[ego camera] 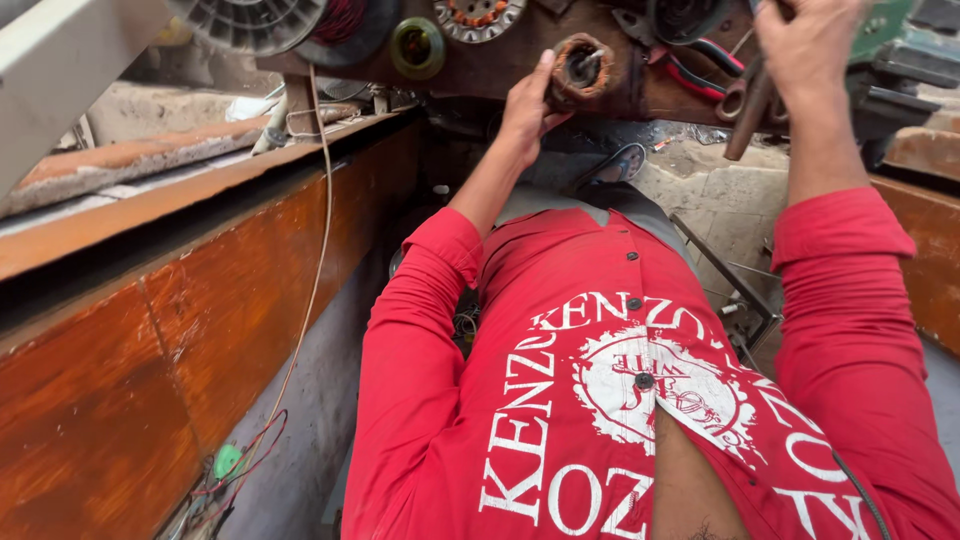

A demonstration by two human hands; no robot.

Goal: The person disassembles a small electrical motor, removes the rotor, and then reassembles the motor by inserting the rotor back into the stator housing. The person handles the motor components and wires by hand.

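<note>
The left hand [525, 105] cups a rusty wound coil [581, 68] on the workbench [500, 70]; the right hand [805, 45] grips a brown tool handle [748, 115] (head hidden). Work looks mid-way, coil still unopened.

Reds and rust browns around the fingers

The coil [580, 68] by the left fingers [541, 78] is rusty brown; the pipe [748, 115] under the right fingers [800, 40] dark brown. Red shirt [600, 400] with white print; orange-brown wood panel [150, 370]; copper-red spool [340, 20].
</note>
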